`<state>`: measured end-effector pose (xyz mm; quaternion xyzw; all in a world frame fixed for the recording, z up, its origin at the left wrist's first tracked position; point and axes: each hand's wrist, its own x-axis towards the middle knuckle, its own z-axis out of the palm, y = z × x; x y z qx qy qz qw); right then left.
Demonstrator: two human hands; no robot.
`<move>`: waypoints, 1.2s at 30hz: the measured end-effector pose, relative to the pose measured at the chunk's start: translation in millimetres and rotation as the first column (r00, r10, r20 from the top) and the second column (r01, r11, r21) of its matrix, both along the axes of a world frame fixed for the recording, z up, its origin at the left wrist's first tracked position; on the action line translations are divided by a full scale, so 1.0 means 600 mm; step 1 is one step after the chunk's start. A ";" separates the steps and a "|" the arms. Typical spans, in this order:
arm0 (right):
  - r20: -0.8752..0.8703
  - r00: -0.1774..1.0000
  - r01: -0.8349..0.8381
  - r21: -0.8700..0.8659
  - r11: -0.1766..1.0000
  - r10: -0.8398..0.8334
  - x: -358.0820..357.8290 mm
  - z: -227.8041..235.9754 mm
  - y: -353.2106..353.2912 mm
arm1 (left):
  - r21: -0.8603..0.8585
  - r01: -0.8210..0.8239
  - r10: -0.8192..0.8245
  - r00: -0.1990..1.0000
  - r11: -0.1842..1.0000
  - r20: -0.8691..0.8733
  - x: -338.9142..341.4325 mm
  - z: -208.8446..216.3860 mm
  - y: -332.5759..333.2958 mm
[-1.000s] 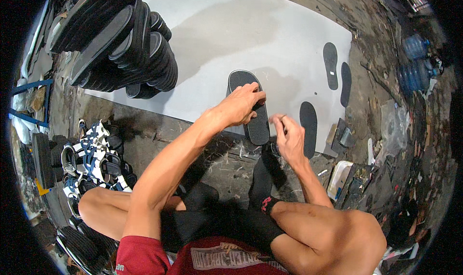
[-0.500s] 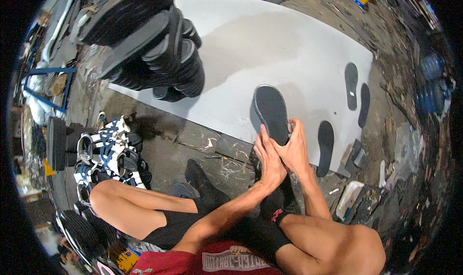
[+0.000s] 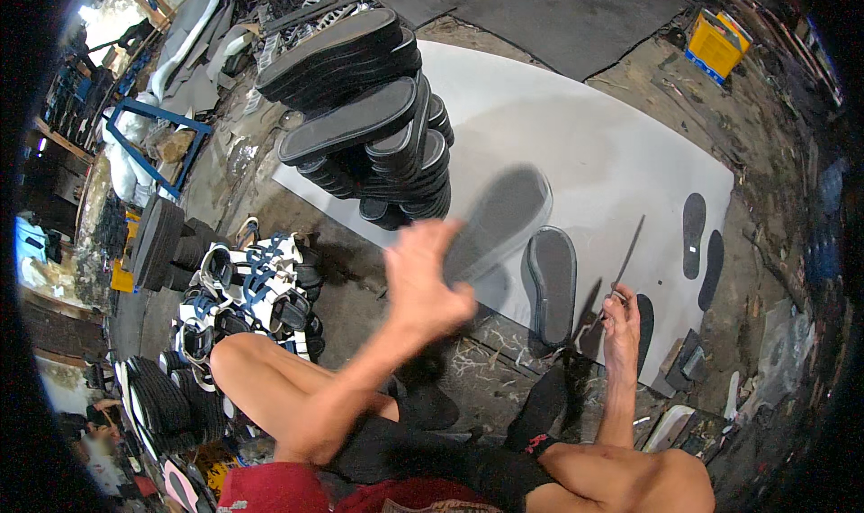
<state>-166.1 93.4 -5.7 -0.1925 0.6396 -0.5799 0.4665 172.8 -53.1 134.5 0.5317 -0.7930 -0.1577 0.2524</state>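
Observation:
My left hand (image 3: pixel 423 279), smeared by motion, has its thumb and fingers around the near end of a dark shoe sole (image 3: pixel 506 214). That sole is blurred and tilted above the pale sheet (image 3: pixel 594 135). To its right, another thick black sole (image 3: pixel 552 283) with a raised rim rests near the sheet's front edge, by my foot. My right hand (image 3: pixel 621 319) pinches a thin dark piece (image 3: pixel 632 247), seen nearly edge-on and pointing away from me; its kind is unclear. A flat black insole (image 3: pixel 644 328) lies partly behind that hand.
Stacked thick black soles (image 3: pixel 360 121) stand at the sheet's left. Two thin insoles (image 3: pixel 693 234) lie at its right. White and navy sandals (image 3: pixel 261 288) are heaped beside my left knee. A blue frame (image 3: pixel 157 144) and a yellow box (image 3: pixel 717 45) sit farther off.
My hands have parted from one sole. The left swung left with a sole; the right moved right and holds the thin piece. The view has shifted, showing more of the far floor.

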 end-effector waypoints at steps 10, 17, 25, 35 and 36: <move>-0.057 0.992 -0.114 -0.048 0.992 0.112 0.083 0.027 -0.010 | -0.279 0.076 -0.006 0.970 0.957 0.244 0.285 0.199 -0.276; -0.503 0.864 -0.017 0.023 1.000 0.026 0.083 0.019 -0.002 | -0.382 0.251 -0.252 0.966 0.889 0.049 0.057 0.061 -0.160; -0.842 0.533 -0.036 0.080 0.996 0.087 0.185 -0.019 -0.031 | 0.302 0.309 -0.205 0.921 0.902 -0.332 -0.183 -0.243 -0.086; -0.836 0.545 -0.025 0.064 0.998 0.067 0.182 -0.019 -0.034 | 0.217 0.204 -0.123 0.934 0.955 -0.336 -0.203 -0.262 -0.080; -0.835 0.546 -0.024 0.069 0.997 0.071 0.181 -0.020 -0.033 | 0.243 0.203 -0.111 0.932 0.949 -0.345 -0.205 -0.257 -0.081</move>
